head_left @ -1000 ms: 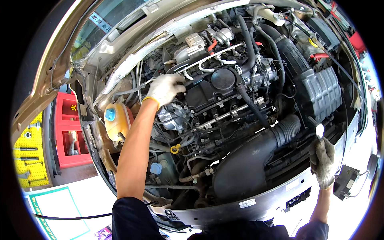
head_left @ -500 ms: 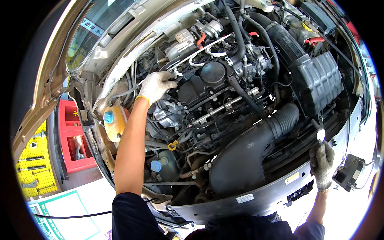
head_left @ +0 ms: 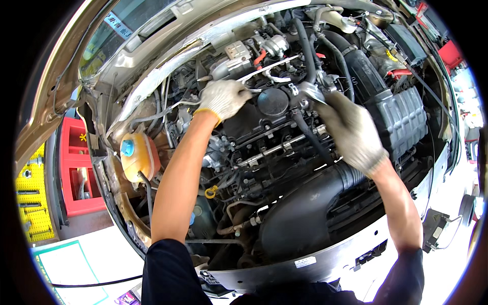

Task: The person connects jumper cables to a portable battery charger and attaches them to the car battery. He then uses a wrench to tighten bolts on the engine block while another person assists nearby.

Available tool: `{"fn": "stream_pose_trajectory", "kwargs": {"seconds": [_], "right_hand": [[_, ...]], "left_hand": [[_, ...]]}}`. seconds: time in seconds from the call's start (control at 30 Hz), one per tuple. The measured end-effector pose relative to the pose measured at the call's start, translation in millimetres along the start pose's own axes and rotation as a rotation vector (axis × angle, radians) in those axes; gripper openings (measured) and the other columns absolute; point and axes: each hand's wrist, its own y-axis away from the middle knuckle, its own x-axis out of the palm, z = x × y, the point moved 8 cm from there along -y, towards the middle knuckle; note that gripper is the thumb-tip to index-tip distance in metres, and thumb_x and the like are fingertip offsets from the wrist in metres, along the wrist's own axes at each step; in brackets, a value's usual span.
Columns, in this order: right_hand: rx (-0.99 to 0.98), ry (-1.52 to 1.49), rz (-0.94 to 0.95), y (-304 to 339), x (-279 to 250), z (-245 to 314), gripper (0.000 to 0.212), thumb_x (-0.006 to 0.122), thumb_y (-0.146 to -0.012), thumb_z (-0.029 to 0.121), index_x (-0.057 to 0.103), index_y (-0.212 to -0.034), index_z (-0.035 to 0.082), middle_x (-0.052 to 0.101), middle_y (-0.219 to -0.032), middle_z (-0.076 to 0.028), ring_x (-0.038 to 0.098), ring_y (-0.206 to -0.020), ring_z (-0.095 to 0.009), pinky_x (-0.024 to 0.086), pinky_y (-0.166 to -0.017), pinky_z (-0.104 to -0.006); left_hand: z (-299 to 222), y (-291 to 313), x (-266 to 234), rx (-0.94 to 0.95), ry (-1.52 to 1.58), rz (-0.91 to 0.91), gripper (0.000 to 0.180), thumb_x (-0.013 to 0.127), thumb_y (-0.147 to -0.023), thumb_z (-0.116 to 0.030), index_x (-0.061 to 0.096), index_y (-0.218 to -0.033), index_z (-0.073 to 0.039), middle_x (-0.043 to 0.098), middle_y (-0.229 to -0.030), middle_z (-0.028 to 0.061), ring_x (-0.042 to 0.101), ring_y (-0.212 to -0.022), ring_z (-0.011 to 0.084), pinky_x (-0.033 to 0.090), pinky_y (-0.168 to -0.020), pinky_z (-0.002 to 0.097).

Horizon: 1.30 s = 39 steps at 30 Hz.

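My left hand (head_left: 224, 99), in a white knitted glove with a yellow cuff, reaches to the back left of the car engine (head_left: 249, 119). Its fingers are curled beside the round black cap (head_left: 273, 101) on the engine cover; whatever they hold is hidden. From the right, my right hand (head_left: 353, 129), in a soiled glove, extends over the engine, blurred by motion. It is closed around a shiny metal tool (head_left: 311, 92) with a rounded head, whose exact kind is unclear. The tool's head is near a black hose (head_left: 305, 53) right of the cap.
An orange coolant tank (head_left: 138, 155) stands left of the engine. In front curves a wide black air duct (head_left: 300, 213); a ribbed black housing (head_left: 401, 122) sits right. The metal front crossmember (head_left: 274, 277) borders the bay. Red trays (head_left: 84, 203) and a yellow tool board (head_left: 38, 190) lie left.
My right hand has swung from the front right edge up and left over the engine, carrying the metal tool. My left hand has shifted slightly right toward the round cap.
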Motion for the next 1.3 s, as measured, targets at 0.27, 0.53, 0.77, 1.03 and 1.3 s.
{"fn": "stream_pose_trajectory", "kwargs": {"seconds": [0.27, 0.53, 0.77, 1.03, 1.3], "right_hand": [[-0.148, 0.283, 0.219, -124, 124, -1, 0.031, 0.056, -0.103, 0.032, 0.068, -0.109, 0.004, 0.072, -0.096, -0.024, 0.069, -0.096, -0.043, 0.053, -0.086, -0.0546], [-0.377, 0.560, 0.381, -132, 152, 2, 0.027, 0.056, -0.102, 0.031, 0.070, -0.109, 0.009, 0.072, -0.094, -0.021, 0.068, -0.094, -0.044, 0.053, -0.083, -0.0546], [-0.235, 0.492, 0.295, -135, 131, 4, 0.030, 0.057, -0.101, 0.031, 0.071, -0.120, 0.012, 0.074, -0.101, -0.019, 0.070, -0.097, -0.041, 0.055, -0.087, -0.0515], [-0.421, 0.700, 0.357, -151, 137, -12, 0.021, 0.062, -0.099, 0.024, 0.072, -0.112, 0.011, 0.071, -0.099, -0.016, 0.069, -0.099, -0.038, 0.055, -0.087, -0.0498], [-0.457, 0.660, 0.211, -137, 145, -14, 0.019, 0.060, -0.097, 0.018, 0.073, -0.108, 0.012, 0.073, -0.105, -0.014, 0.068, -0.110, -0.033, 0.049, -0.098, -0.0471]], "left_hand": [[24, 26, 12, -0.084, 0.420, -0.025, 0.033, 0.060, -0.099, -0.031, 0.073, -0.108, -0.002, 0.074, -0.101, 0.0198, 0.071, -0.095, 0.0366, 0.053, -0.083, 0.0418], [40, 11, 8, -0.245, 0.698, -0.125, 0.057, 0.052, -0.104, -0.053, 0.069, -0.125, -0.002, 0.076, -0.092, 0.0189, 0.072, -0.091, 0.0285, 0.052, -0.084, 0.0388], [43, 0, 10, -0.302, 0.708, -0.127, 0.066, 0.051, -0.097, -0.067, 0.077, -0.107, -0.007, 0.075, -0.095, 0.0215, 0.071, -0.095, 0.0410, 0.052, -0.087, 0.0462], [28, -4, 15, -0.272, 0.715, -0.093, 0.062, 0.058, -0.099, -0.056, 0.074, -0.111, 0.003, 0.063, -0.075, 0.0107, 0.057, -0.072, 0.0219, 0.046, -0.072, 0.0384], [31, -1, 24, -0.295, 0.585, -0.082, 0.053, 0.054, -0.102, -0.052, 0.074, -0.122, -0.007, 0.072, -0.093, 0.0190, 0.069, -0.090, 0.0308, 0.049, -0.087, 0.0402]]}}
